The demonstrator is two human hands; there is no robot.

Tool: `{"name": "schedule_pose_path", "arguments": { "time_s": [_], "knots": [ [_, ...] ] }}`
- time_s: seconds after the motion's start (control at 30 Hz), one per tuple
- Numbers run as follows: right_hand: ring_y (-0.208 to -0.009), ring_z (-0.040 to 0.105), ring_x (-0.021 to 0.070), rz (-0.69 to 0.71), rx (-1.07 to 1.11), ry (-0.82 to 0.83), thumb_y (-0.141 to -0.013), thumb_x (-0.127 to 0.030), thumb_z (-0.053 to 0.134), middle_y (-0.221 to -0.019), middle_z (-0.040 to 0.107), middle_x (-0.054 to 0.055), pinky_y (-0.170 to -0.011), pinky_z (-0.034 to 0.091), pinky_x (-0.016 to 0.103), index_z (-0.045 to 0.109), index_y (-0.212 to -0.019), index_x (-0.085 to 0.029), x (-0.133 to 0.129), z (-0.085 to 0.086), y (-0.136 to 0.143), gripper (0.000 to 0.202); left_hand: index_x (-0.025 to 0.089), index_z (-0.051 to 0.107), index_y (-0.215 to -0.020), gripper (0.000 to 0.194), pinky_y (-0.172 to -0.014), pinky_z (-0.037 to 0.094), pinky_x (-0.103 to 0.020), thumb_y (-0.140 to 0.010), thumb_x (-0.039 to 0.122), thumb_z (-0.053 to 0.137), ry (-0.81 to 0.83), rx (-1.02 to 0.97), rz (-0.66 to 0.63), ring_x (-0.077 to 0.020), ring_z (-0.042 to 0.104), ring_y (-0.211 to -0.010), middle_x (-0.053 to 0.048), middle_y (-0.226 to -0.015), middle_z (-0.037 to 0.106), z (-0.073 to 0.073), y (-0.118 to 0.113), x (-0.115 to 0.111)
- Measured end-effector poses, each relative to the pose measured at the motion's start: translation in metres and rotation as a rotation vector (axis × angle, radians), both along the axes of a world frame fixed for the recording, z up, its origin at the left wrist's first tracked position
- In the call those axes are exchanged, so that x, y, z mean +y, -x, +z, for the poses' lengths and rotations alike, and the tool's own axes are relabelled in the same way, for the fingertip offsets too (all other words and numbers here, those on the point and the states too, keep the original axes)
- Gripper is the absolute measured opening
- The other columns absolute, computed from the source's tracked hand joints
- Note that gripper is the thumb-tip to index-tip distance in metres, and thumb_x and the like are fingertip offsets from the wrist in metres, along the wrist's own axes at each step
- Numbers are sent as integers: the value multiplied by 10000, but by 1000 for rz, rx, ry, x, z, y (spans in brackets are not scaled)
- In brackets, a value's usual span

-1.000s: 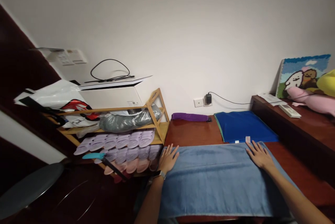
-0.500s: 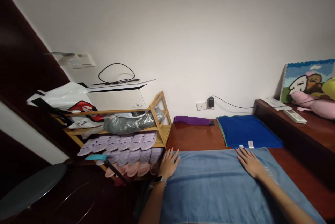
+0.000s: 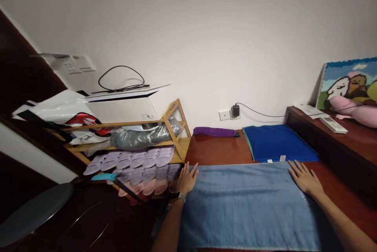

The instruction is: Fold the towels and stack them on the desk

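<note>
A grey-blue towel (image 3: 241, 205) lies spread on the red-brown wooden tabletop (image 3: 218, 150), with soft creases across it. My left hand (image 3: 187, 179) rests flat at its far left corner, fingers pointing away and slightly apart. At the far right corner, my right hand (image 3: 306, 178) lies palm down with the fingers spread, partly covering the towel's right edge. A folded bright blue cloth (image 3: 277, 142) with white tags sits just beyond the towel. Left of it is a rolled purple cloth (image 3: 215, 131).
On the left stands a wooden rack (image 3: 184, 148) holding lilac slippers (image 3: 138, 158), a white box (image 3: 123, 109) and bags. A raised ledge (image 3: 312, 142) on the right bears a remote control (image 3: 333, 125) and a pink plush toy (image 3: 356, 112). A black charger (image 3: 236, 110) is plugged into the wall.
My right hand has shifted right, to the towel's far right corner. The towel's right side now lies further left, and its near edge shows. My left hand stays at the left corner.
</note>
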State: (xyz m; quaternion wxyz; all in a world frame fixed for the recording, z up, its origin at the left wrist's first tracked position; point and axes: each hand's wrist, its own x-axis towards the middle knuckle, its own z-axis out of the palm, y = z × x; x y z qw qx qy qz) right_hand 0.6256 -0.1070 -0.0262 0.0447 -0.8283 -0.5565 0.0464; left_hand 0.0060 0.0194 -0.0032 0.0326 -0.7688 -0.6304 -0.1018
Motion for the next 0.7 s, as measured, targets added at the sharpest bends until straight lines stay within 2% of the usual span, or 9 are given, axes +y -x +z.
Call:
{"name": "schedule_pose_path", "arguments": {
  "time_s": [0.13,0.23,0.37,0.43,0.5,0.57,0.63,0.7],
  "knots": [
    [-1581,201,264,-46,16,-12,-984,-584,162,-1719,227,7,-1259,206,542,238,-1651,-299,-1,-5,1,729,315,464,-1555,513,-1194,357,-507,-1071,443,353,-15,-14,14,-317,349,-1527,-104,-1656,389,-3,4,-4],
    [-1585,181,261,-66,28,-6,-984,-578,159,-1723,210,-2,-1266,181,550,237,-1650,-302,0,-4,0,725,267,476,-1550,518,-1164,406,-490,-1075,404,323,-22,-23,30,-310,376,-1514,-131,-1642,406,-2,9,-9],
    [-1587,172,271,-77,51,26,-992,-549,147,-1720,215,1,-1266,159,586,263,-1644,-290,1,11,3,711,216,520,-1518,506,-1172,401,-500,-1069,363,341,-35,-29,22,-301,450,-1471,-157,-1590,480,9,16,-14],
    [-1583,188,281,-57,32,14,-997,-536,157,-1712,245,24,-1266,177,573,292,-1639,-251,0,22,14,715,166,531,-1505,510,-1190,378,-517,-1068,344,336,-57,-36,11,-307,471,-1456,-185,-1578,487,18,12,-19],
    [-1582,192,282,30,-5,-52,-1006,-523,157,-1704,269,43,-1271,179,545,327,-1628,-220,-1,32,37,712,155,521,-1509,513,-1215,349,-497,-1072,340,327,-92,-45,-22,-290,439,-1478,-176,-1599,461,26,-3,-28],
    [-1584,189,265,178,-8,-112,-1020,-525,142,-1700,280,38,-1279,165,517,356,-1617,-227,-3,39,72,701,210,507,-1521,500,-1239,320,-462,-1076,365,339,-126,-62,-143,-253,385,-1512,-119,-1631,430,32,-31,-39],
    [-1582,201,243,313,43,-103,-1027,-552,152,-1695,295,22,-1281,170,490,376,-1608,-251,-5,40,109,692,291,494,-1528,485,-1252,301,-452,-1075,414,369,-130,-76,-307,-231,344,-1533,-58,-1657,399,34,-61,-50],
    [-1576,221,232,376,84,-63,-1026,-565,188,-1688,314,20,-1278,185,478,373,-1608,-263,-7,37,136,681,331,483,-1532,489,-1251,297,-482,-1067,458,399,-75,-70,-382,-249,329,-1540,-43,-1668,378,33,-81,-59]
  ]
}}
